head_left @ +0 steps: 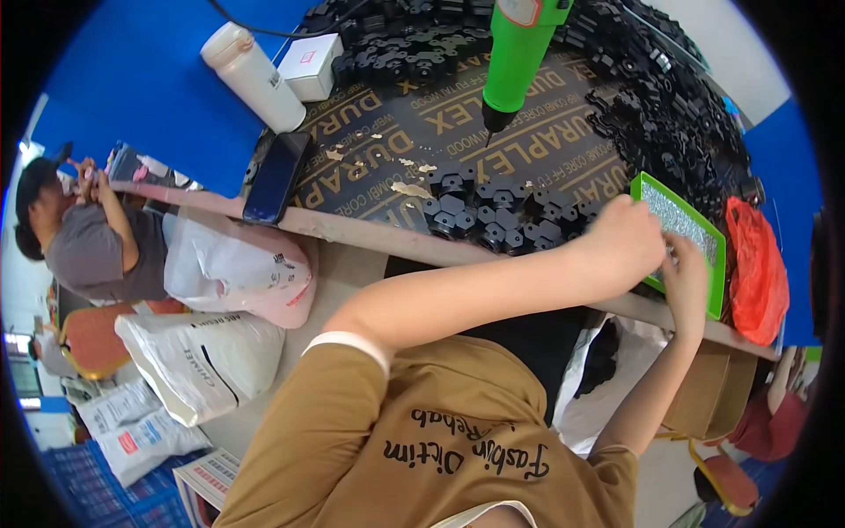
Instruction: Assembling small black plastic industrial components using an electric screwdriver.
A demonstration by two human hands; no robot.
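See one long table (563, 114) with a dark top. On it, one wide heap of black parts (656, 114), too many to count, and one small bunch of black parts (502, 216) near the front edge. On the right, one green tray (720, 264), with one red plastic bag (755, 273) just beside. Over the middle, one green electric screwdriver (519, 62), tip down. On the left, one white bottle (255, 79). Two hands at the tray: left hand (627, 242) curled, right hand (687, 268) with bent fingers, close together. Cannot tell of anything held in either. Near the bottle, one phone (278, 176) and one white box (310, 70). Inside the tray, many tiny silver metal pieces (678, 220).
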